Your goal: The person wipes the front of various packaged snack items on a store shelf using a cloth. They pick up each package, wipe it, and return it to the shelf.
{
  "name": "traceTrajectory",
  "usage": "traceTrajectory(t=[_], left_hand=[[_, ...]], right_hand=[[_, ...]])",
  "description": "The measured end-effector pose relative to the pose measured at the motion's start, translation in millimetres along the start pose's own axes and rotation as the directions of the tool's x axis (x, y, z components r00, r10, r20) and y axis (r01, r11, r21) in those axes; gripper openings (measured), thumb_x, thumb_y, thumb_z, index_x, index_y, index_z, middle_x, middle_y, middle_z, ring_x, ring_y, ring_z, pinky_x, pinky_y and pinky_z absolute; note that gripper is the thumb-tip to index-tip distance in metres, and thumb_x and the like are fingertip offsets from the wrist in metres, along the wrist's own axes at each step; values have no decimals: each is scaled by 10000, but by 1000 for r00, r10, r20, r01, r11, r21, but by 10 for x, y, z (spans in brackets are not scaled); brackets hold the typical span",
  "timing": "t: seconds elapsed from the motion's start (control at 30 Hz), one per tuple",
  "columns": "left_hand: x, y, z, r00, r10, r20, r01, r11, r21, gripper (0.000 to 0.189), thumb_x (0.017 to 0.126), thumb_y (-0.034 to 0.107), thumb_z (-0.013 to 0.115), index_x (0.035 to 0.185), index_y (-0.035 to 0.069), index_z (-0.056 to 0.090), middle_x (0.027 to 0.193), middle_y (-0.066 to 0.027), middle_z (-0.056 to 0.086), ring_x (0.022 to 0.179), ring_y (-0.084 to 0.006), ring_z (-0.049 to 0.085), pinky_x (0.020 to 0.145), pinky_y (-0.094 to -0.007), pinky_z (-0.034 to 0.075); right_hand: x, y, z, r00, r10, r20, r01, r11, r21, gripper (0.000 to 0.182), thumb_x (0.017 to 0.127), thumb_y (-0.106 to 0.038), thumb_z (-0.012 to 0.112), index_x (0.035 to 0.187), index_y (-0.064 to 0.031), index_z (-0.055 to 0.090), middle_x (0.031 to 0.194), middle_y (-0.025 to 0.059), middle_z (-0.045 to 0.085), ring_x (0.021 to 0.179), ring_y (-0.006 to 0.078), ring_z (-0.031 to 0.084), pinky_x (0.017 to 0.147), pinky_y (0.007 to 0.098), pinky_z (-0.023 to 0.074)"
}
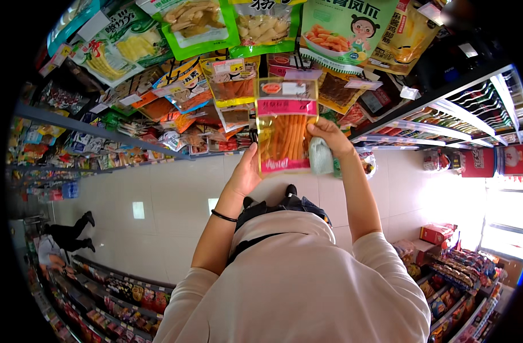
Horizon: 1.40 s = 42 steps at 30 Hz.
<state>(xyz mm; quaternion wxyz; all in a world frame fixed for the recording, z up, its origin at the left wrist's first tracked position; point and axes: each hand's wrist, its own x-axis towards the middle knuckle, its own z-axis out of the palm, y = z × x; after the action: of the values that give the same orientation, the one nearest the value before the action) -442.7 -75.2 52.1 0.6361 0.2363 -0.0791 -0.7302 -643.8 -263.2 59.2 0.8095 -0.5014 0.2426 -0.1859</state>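
A clear snack packet with pink bands [287,133], filled with orange-brown sticks, is held up in front of the hanging snack bags. My right hand [332,137] pinches its right edge and also holds a folded pale green cloth [321,156] against it. At the packet's lower left edge is my left hand [247,171], thumb upward; its fingers are hidden behind the packet. Just above hang a yellow-edged snack bag [233,83] and a dark brown snack bag [336,92]. Larger green bags, among them one with a cartoon figure [345,32], hang at the top.
Metal shelf edges [102,130] run along the left, and a drinks cooler [454,107] stands at the right. Another person [68,238] is by the shelves at the far left. Snack shelves [454,291] and a red box [437,233] are behind on the right, over a tiled floor [154,210].
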Motion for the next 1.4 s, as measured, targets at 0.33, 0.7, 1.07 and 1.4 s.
traceTrajectory(t=[0.33, 0.7, 1.07, 1.4], left_hand=[[-95, 58, 48, 997, 73, 24, -63, 954, -294, 516, 1000, 374, 486, 1382, 29, 443, 1364, -158, 531, 1213, -314, 549, 1025, -478, 444], [-219, 181, 344, 991, 95, 93, -57, 935, -351, 506, 1022, 405, 418, 1392, 62, 443, 1368, -125, 532, 1221, -294, 542, 1052, -455, 425], [-248, 267, 179, 986, 159, 59, -135, 946, -294, 623, 999, 546, 375, 1316, 33, 532, 1234, -150, 626, 1100, -253, 630, 967, -390, 501], [-270, 506, 24, 905, 176, 387, -3, 913, -408, 581, 981, 567, 394, 1165, 72, 637, 1053, -116, 707, 907, -287, 695, 851, -419, 557]], right_hand=[[-561, 229, 501, 873, 190, -448, -129, 978, 163, 360, 966, -333, 611, 1196, -57, 631, 1004, 16, 647, 843, 72, 603, 734, 224, 499], [-428, -372, 1528, 819, -565, 95, 197, 121, -973, 565, 817, 57, 524, 1356, -111, 512, 1470, 108, 439, 1416, 371, 297, 1148, 481, 262], [-667, -8, 1798, 877, -331, 349, 366, -12, -930, 517, 917, -302, 551, 1409, -157, 483, 1552, 113, 301, 1442, 394, 210, 1154, 518, 196], [-662, 152, 2148, 831, -387, 401, 413, -55, -909, 494, 888, -192, 583, 1376, -141, 520, 1488, 56, 425, 1405, 301, 334, 1103, 474, 269]])
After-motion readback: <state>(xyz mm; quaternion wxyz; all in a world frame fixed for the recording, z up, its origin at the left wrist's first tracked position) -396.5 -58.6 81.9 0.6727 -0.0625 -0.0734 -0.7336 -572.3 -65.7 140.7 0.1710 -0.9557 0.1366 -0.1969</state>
